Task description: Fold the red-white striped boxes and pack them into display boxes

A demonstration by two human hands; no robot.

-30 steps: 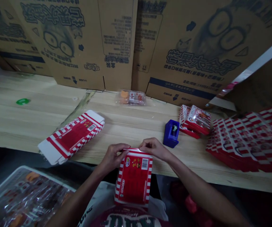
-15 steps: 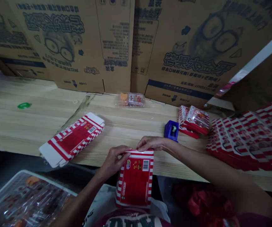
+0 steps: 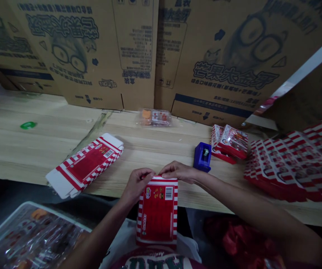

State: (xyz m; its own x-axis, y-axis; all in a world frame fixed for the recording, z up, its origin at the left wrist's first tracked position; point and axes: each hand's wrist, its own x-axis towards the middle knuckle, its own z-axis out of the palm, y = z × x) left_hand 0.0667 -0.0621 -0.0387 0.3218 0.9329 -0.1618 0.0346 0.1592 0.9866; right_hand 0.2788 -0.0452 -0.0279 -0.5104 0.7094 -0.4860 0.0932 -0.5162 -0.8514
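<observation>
Upright against my body stands a red-and-white striped cardboard box (image 3: 158, 213), its printed back with a barcode facing up. My left hand (image 3: 139, 184) grips its upper left corner, thumb on the near face. At the top edge, my right hand (image 3: 177, 172) pinches the box with thumb and fingers. The two hands almost meet there; the fingers behind the edge are partly hidden. To the left lies a stack of flat striped cartons (image 3: 88, 164), overhanging the table's front edge. A blue tape dispenser (image 3: 202, 157) stands just beyond my right wrist.
Filled striped boxes (image 3: 234, 142) lie at the right, beside a large pile of boxes (image 3: 292, 168). A clear packet (image 3: 154, 117) rests near the big cardboard cartons (image 3: 107, 56). A green ring (image 3: 28, 125) is at left; a white tray (image 3: 28, 203) of wrapped packets sits lower left.
Both hands and the box have shifted slightly left, and the box stands a little straighter. My right hand has slid a bit along the top edge. The other things have stayed put.
</observation>
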